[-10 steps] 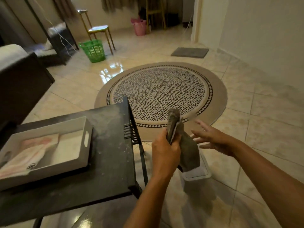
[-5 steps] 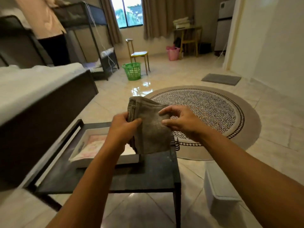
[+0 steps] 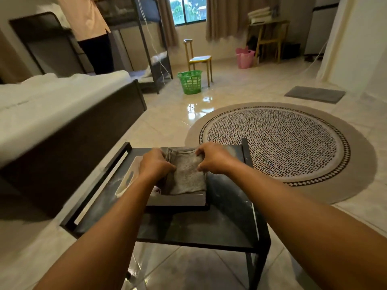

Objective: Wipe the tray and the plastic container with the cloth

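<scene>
Two hands, one cloth [image 3: 186, 174]; left hand [image 3: 156, 164] and right hand [image 3: 213, 158] both curled round grey folded cloth, pinching its far corners, holding it flat over one white tray [image 3: 176, 200]; tray sits on one dusty black table [image 3: 209, 231]; plastic container not visible here; one round rug [image 3: 278, 143] and one green basket [image 3: 190, 81] on floor beyond.

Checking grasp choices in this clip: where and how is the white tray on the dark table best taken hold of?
Judging from this view, grip the tray by the slot handle in its left wall, coming from the left side, probably with a matching hold opposite. The cutout gives fingers a hold, and the near wall looks plain. Both the left hand and right hand now hold the folded cloth over it.
</scene>
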Demonstrator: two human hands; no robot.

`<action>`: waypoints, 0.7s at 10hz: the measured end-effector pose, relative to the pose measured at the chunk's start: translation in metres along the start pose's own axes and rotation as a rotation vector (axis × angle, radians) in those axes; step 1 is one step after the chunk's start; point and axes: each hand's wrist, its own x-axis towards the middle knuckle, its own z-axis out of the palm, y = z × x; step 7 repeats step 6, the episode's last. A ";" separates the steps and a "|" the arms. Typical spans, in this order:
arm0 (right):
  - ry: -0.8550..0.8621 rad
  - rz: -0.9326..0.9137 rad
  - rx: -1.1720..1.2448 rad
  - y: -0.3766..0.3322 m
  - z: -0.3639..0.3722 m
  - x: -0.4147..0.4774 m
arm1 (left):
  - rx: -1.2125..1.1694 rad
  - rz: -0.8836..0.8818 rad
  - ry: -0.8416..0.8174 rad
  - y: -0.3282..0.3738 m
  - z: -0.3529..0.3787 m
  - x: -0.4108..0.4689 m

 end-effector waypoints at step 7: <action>-0.026 -0.128 -0.337 0.010 -0.026 -0.017 | 0.513 0.435 -0.201 0.006 0.010 -0.009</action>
